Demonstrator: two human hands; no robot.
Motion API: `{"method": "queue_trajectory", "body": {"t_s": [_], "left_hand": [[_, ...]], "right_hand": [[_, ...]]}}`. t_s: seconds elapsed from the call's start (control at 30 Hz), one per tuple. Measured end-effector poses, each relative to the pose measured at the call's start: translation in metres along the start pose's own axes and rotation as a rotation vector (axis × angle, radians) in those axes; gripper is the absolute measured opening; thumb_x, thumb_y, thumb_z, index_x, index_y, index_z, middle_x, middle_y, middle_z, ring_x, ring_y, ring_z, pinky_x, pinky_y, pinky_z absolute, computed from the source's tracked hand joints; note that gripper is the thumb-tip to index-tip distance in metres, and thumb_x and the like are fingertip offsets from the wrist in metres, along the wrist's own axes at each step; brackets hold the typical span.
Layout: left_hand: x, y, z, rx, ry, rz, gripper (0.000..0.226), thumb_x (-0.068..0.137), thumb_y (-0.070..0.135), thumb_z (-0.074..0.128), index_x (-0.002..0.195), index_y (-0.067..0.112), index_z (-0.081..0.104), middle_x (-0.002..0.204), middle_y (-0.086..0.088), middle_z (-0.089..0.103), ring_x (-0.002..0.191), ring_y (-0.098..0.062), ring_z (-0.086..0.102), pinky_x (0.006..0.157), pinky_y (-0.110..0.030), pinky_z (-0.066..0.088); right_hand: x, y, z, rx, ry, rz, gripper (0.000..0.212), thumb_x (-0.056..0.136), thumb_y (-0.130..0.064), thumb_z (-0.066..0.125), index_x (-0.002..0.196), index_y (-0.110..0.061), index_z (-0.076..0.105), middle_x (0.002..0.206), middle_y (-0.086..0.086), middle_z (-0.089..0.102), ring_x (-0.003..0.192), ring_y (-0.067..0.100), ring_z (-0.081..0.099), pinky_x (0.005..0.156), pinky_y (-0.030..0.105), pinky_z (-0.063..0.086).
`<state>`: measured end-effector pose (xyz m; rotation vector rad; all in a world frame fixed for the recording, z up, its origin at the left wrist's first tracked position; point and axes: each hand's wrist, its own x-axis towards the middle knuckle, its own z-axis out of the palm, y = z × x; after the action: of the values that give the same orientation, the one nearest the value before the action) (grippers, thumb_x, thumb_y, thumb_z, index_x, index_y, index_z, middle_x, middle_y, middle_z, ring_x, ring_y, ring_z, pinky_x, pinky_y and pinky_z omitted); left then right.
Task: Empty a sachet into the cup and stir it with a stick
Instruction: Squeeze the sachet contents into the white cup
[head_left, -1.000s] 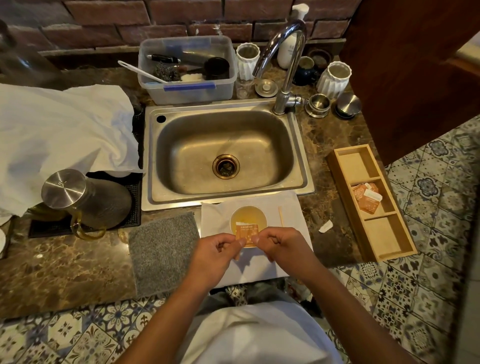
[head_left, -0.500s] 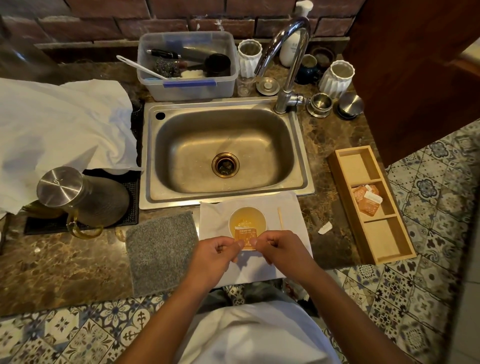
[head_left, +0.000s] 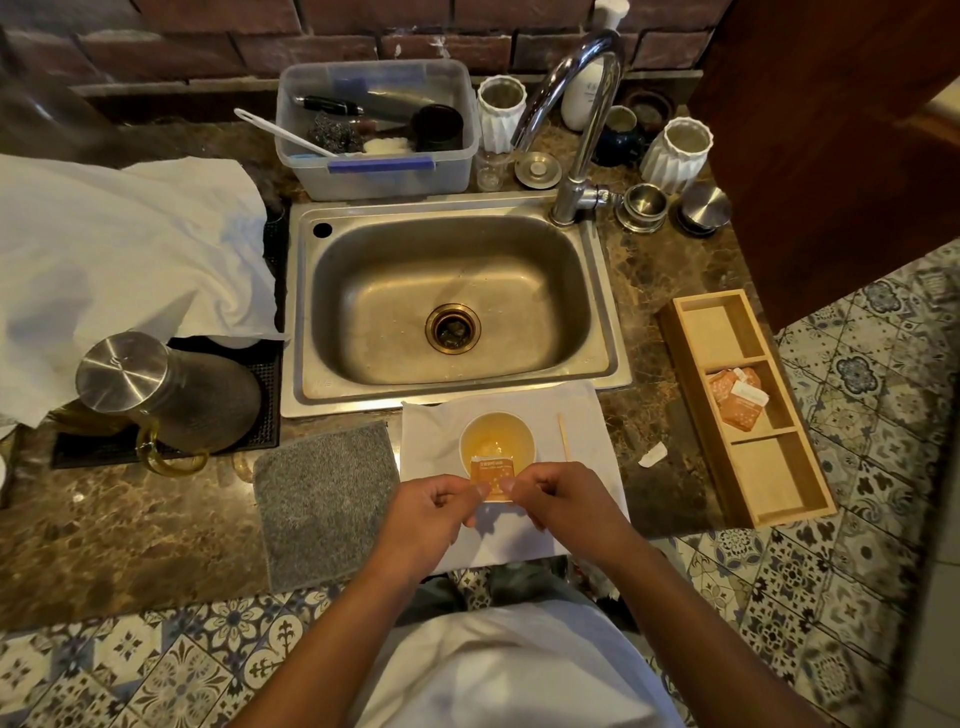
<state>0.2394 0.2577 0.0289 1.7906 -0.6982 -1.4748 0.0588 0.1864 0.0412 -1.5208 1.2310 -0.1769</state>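
- Orange sachet (head_left: 492, 475): small, square, white print, pale band along top edge; held over near rim of cup (head_left: 497, 442).
- Pinched at left edge by left hand (head_left: 435, 512), at right edge by right hand (head_left: 562, 503); fingers of both curled.
- Cup: white, yellowish liquid inside; stands on white napkin (head_left: 587, 415) in front of sink (head_left: 452, 306).
- Wooden stick (head_left: 563, 436): flat on napkin, just right of cup.

There is one camera, worn on the person's head. It looks forward and down from high up, close over the near edge of the desk (head_left: 130, 530), with the sink (head_left: 447, 306) farther off.
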Motion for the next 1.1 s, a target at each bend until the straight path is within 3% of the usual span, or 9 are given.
{"method": "queue_trajectory", "body": {"t_s": [0.6, 1.1], "left_hand": [[0.0035, -0.0044, -0.0002, -0.016, -0.040, -0.033, 0.028, 0.092, 0.030, 0.073, 0.069, 0.014, 0.076, 0.053, 0.004, 0.060, 0.041, -0.006, 0.039, 0.044, -0.019, 0.035], [0.0013, 0.0050, -0.0002, -0.043, -0.063, -0.109, 0.037, 0.094, 0.026, 0.072, 0.060, 0.011, 0.069, 0.050, -0.005, 0.050, 0.040, -0.012, 0.032, 0.041, -0.020, 0.028]], "right_hand": [[-0.0008, -0.0028, -0.0022, -0.004, 0.001, 0.030, 0.038, 0.099, -0.035, 0.063, 0.061, -0.035, 0.065, 0.055, -0.011, 0.060, 0.057, 0.007, 0.055, 0.066, 0.033, 0.048], [-0.0012, -0.0089, -0.0049, -0.032, -0.015, 0.046, 0.036, 0.099, -0.035, 0.062, 0.063, -0.033, 0.066, 0.061, -0.006, 0.062, 0.062, 0.013, 0.057, 0.075, 0.045, 0.055]]}}
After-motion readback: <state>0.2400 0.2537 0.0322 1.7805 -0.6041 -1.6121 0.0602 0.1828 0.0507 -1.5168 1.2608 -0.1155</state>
